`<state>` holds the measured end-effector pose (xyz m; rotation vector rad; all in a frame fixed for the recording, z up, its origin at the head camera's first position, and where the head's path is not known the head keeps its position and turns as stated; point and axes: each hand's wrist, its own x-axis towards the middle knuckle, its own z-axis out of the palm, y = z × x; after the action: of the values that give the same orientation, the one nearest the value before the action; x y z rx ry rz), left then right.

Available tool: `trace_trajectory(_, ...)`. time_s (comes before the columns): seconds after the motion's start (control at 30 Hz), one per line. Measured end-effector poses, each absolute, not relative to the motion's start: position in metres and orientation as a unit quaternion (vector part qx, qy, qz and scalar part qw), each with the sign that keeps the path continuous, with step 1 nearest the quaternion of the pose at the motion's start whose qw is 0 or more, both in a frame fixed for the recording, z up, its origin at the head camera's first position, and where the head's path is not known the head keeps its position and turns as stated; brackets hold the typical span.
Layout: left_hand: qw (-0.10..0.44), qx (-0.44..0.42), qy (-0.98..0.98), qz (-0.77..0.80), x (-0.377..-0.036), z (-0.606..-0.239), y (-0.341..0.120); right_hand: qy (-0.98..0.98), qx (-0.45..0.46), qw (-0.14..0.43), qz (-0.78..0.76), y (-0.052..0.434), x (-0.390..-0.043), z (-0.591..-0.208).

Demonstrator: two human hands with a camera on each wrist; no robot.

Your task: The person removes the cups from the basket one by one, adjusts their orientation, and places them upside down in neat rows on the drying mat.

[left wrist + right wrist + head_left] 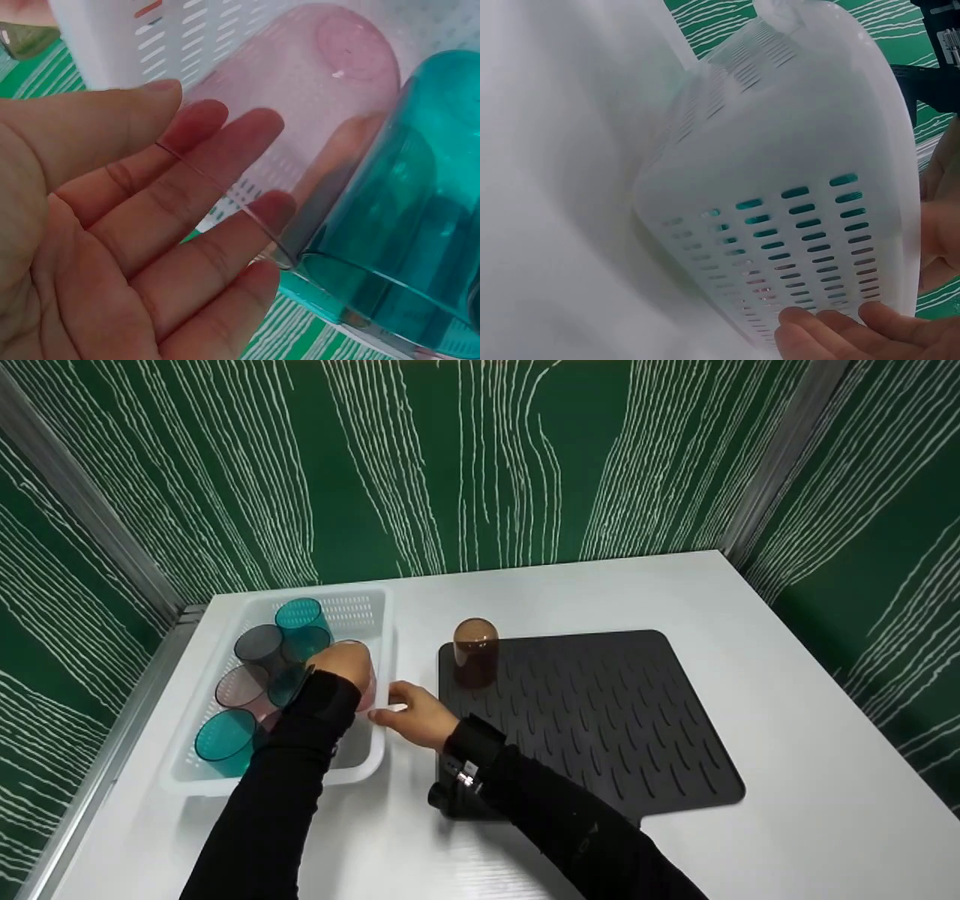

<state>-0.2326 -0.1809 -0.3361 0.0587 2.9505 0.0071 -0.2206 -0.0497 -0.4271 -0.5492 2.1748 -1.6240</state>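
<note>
A white slotted basket [352,611] on the table's left holds several see-through cups lying on their sides: teal [225,739], grey [259,645] and pink [241,687]. My left hand [341,664] reaches into it. In the left wrist view its fingers [225,187] lie straight against the mouth of a pink cup [330,97], their tips showing through its wall, with a teal cup [397,217] beside it. My right hand [390,706] pinches the basket's right rim: thumb above, fingers [832,334] on the outer wall [780,150]. A brown cup [475,651] stands upside down on the black mat [592,720].
The ribbed black mat lies right of the basket and bears only the brown cup at its far left corner. Green patterned walls close the white table [787,675] in on three sides. A metal rail [112,750] runs along its left edge.
</note>
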Motion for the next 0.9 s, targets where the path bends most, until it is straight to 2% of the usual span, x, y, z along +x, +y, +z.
trace_trajectory(0.47,0.093,0.027,0.995,0.009,-0.24,-0.342,-0.187,0.76,-0.206,0.178,-0.59,-0.05,-0.22,-0.43)
trace_trajectory(0.77,0.02,0.02,0.999,0.039,-0.235,-0.329,-0.187,0.754,-0.207,0.177,-0.598,-0.051,-0.22,-0.431)
trace_trajectory(0.9,-0.052,0.032,0.997,0.038,-0.227,-0.318,-0.183,0.746,-0.21,0.176,-0.607,-0.05,-0.219,-0.431)
